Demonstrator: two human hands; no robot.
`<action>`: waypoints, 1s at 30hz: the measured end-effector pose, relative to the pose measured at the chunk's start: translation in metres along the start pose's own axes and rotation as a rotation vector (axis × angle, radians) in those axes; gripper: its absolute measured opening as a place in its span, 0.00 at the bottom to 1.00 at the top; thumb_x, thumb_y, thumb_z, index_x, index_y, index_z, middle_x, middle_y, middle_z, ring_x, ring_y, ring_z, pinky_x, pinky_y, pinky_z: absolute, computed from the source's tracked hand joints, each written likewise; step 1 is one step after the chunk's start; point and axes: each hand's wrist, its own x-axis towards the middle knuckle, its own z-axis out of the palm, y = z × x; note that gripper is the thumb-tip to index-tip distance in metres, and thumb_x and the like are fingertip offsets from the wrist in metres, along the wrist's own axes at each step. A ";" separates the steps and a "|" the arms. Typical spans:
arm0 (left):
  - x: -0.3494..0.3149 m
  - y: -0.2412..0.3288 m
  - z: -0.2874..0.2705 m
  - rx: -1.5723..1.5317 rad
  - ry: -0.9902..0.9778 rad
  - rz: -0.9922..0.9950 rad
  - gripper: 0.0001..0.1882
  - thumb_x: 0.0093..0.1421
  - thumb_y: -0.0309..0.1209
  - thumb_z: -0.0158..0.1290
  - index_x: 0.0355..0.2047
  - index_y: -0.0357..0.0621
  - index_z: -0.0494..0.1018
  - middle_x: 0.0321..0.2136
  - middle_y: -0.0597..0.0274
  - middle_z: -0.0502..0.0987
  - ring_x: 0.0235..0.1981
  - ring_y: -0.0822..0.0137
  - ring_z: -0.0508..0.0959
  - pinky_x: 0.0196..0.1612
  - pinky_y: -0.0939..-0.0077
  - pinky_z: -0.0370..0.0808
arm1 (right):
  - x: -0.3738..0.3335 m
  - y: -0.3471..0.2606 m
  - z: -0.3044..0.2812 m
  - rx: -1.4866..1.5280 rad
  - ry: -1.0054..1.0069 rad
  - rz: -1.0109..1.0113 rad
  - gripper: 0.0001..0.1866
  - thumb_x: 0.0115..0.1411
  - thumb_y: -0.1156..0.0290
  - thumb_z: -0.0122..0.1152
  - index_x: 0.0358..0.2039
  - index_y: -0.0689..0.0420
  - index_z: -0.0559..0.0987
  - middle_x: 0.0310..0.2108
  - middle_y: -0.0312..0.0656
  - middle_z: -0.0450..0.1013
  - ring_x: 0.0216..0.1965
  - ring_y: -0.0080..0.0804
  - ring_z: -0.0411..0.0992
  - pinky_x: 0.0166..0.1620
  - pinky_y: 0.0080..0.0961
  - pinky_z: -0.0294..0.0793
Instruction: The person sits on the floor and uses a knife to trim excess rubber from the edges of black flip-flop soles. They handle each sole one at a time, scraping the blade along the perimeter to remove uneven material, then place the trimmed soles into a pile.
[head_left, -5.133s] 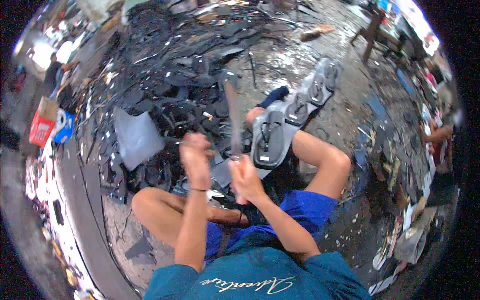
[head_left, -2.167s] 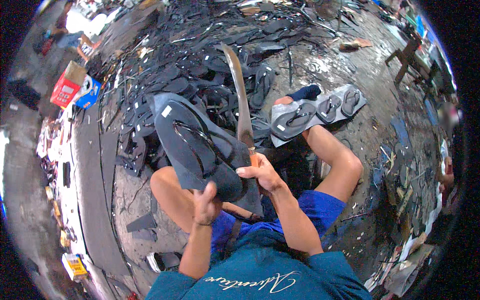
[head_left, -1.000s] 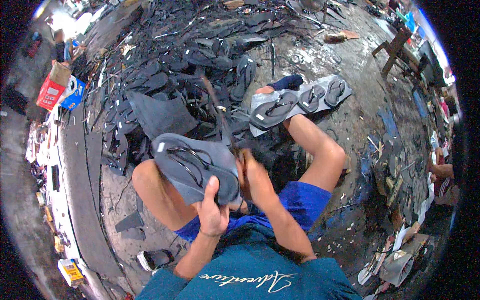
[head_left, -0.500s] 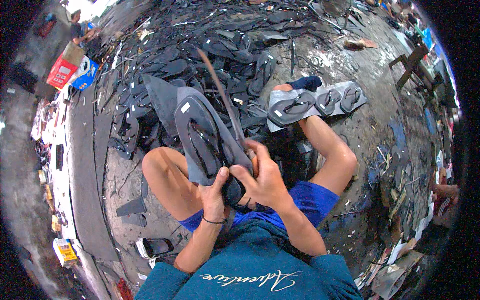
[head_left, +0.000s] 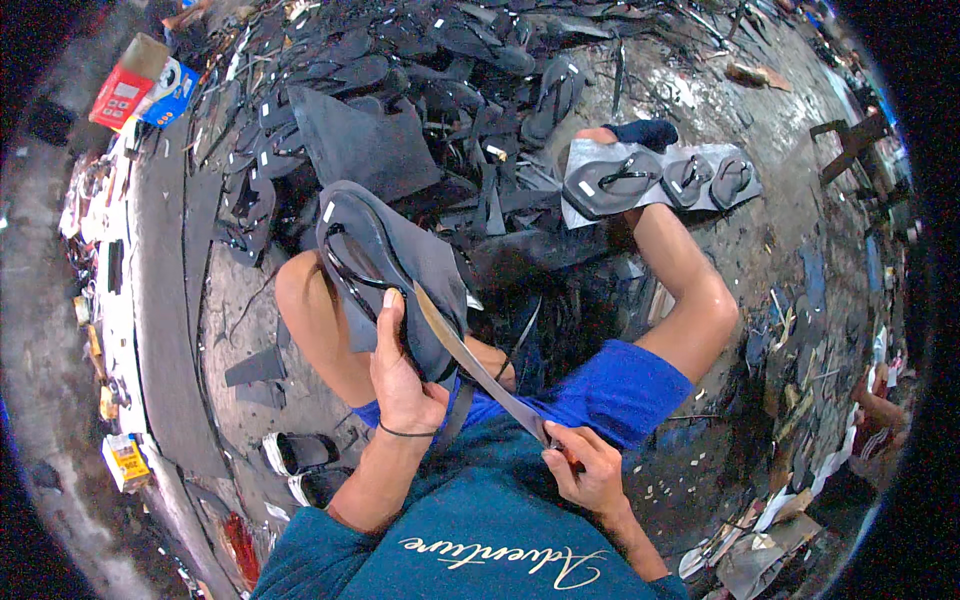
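Observation:
My left hand [head_left: 405,385] grips a black flip-flop [head_left: 375,235] by its heel end, thumb on top. A grey rubber sheet [head_left: 440,270] lies against it and sticks out past its right edge. My right hand [head_left: 590,470] is closed round the handle of a long curved knife [head_left: 480,372], low in front of my shirt. The blade slants up leftward, its tip beside the flip-flop's right edge; whether it touches I cannot tell. Near my right foot lies a grey sheet [head_left: 578,160] bearing three black flip-flops [head_left: 612,188].
Ahead spreads a heap of black flip-flops and rubber offcuts [head_left: 470,50], with a dark rubber sheet [head_left: 370,145] on its near side. A red and blue box [head_left: 130,85] stands far left. Shoes [head_left: 300,455] lie left of me. Another person's arm [head_left: 880,408] shows at right.
My right hand has drawn the knife back down and right, away from my left hand. The flip-flop has tilted and shifted slightly left, showing the dark sheet behind it.

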 end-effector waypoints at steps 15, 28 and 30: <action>-0.007 -0.006 -0.043 0.114 -0.076 0.140 0.19 0.66 0.39 0.53 0.49 0.36 0.72 0.42 0.59 0.79 0.40 0.66 0.81 0.44 0.70 0.79 | 0.061 -0.031 0.020 0.157 -0.174 0.051 0.16 0.61 0.65 0.63 0.48 0.57 0.80 0.25 0.47 0.76 0.21 0.35 0.75 0.26 0.30 0.75; -0.012 0.008 -0.041 -0.048 -0.242 -0.050 0.16 0.66 0.46 0.52 0.36 0.46 0.75 0.28 0.64 0.80 0.24 0.73 0.81 0.27 0.81 0.80 | 0.138 0.000 0.112 0.148 0.041 -0.190 0.27 0.57 0.67 0.62 0.59 0.48 0.73 0.37 0.48 0.73 0.38 0.48 0.75 0.39 0.38 0.76; -0.010 0.009 -0.040 -0.062 -0.214 -0.024 0.17 0.65 0.48 0.52 0.37 0.46 0.75 0.28 0.64 0.80 0.24 0.72 0.81 0.25 0.82 0.80 | 0.158 -0.006 0.118 0.144 0.026 -0.203 0.27 0.58 0.66 0.61 0.59 0.48 0.73 0.37 0.48 0.73 0.38 0.48 0.75 0.39 0.38 0.76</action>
